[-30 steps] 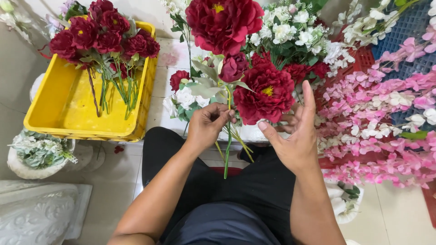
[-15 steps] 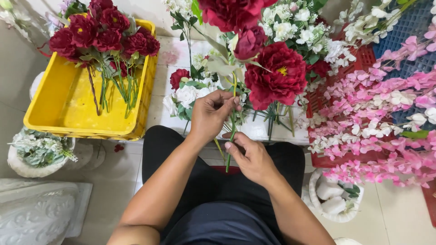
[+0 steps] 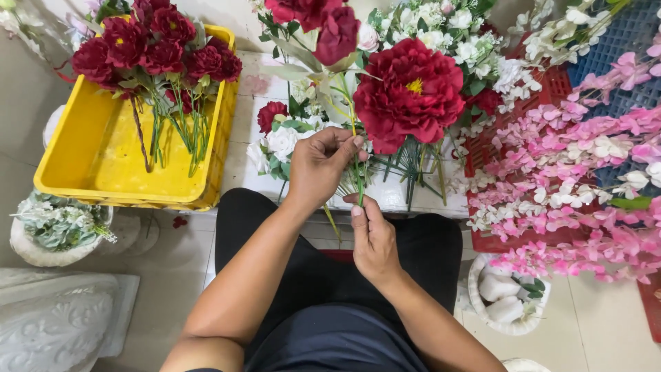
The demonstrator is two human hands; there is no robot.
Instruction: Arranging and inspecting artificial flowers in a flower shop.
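Observation:
My left hand (image 3: 320, 164) is closed around the green stems (image 3: 357, 176) of a bunch of artificial dark red peonies (image 3: 407, 93), held upright in front of me. Just below it, my right hand (image 3: 372, 238) pinches the lower end of the same stems between thumb and fingers. A smaller red bloom (image 3: 336, 36) with pale green leaves rises from the bunch at the top of the view. Behind the bunch lie white and red flowers (image 3: 282, 138) on a white surface.
A yellow crate (image 3: 103, 172) at the left holds several dark red flowers (image 3: 155, 48). Sprays of pink blossom (image 3: 578, 179) lie over a red crate (image 3: 551, 89) at the right. A white pot of grey-green foliage (image 3: 48, 227) stands lower left, another white basket (image 3: 506, 296) lower right.
My right hand has dropped from beside the big red bloom down to the stem ends, now gripping them below my left hand. The bunch has shifted upward and slightly right.

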